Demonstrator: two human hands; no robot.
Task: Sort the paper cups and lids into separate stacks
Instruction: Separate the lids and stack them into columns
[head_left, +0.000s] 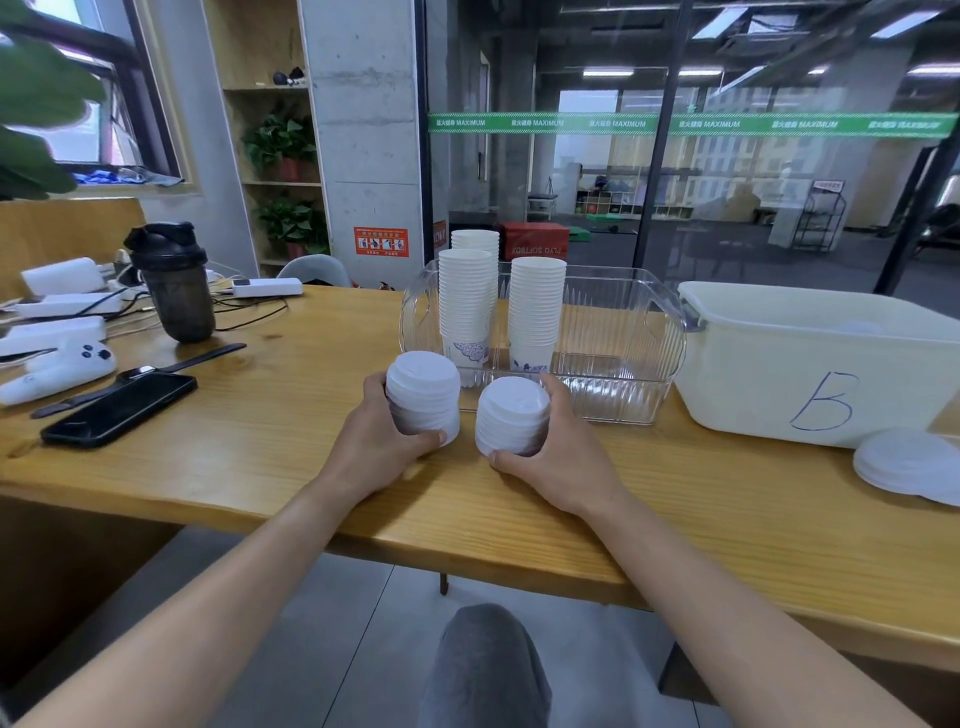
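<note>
Left hand (379, 436) and right hand (558, 452) each clasp a lid stack (423, 397) (511, 415); beyond them, stacked paper cups (535, 312) fill the clear bin (623, 395); loose lids (909, 465) remain right.

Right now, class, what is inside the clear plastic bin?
The clear plastic bin holds upright stacks of paper cups, two plainly visible, a third behind. The lid stacks in both hands hide part of its front floor.
</note>
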